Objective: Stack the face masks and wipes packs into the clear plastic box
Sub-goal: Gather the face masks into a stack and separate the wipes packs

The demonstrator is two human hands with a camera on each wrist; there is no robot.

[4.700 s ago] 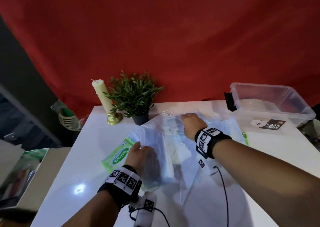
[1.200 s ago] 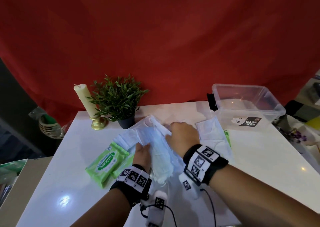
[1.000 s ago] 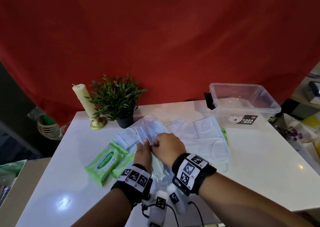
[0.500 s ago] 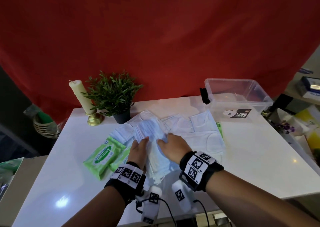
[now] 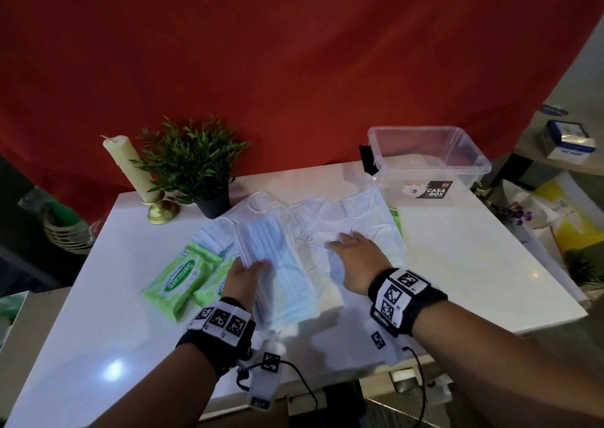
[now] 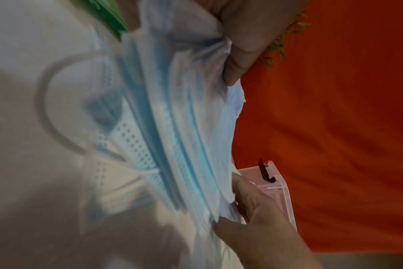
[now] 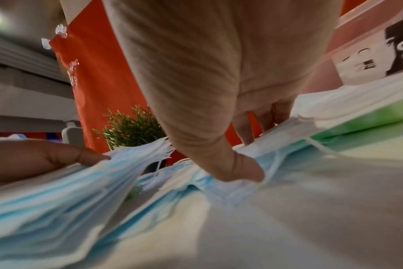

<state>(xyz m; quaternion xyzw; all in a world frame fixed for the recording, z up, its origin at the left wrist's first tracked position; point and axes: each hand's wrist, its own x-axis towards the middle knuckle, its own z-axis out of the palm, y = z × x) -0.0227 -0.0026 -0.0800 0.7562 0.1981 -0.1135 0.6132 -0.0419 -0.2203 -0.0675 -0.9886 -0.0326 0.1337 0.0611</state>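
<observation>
gathering step: left hand [image 5: 243, 279] pinches mask stack [image 5: 277, 264]; right hand [image 5: 354, 257] spread flat on loose masks [image 5: 366, 218]. next: collect them, move to box [image 5: 428, 163].

Dim scene, lamp glare on table [image 5: 114, 369], wrist views blurred, perhaps by motion.

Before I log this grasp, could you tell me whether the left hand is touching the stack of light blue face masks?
Touching. The left wrist view shows the left hand pinching the stack of light blue face masks.

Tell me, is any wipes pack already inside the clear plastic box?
No, the green wipes packs lie on the white table beside the left hand; the clear plastic box holds none.
</observation>
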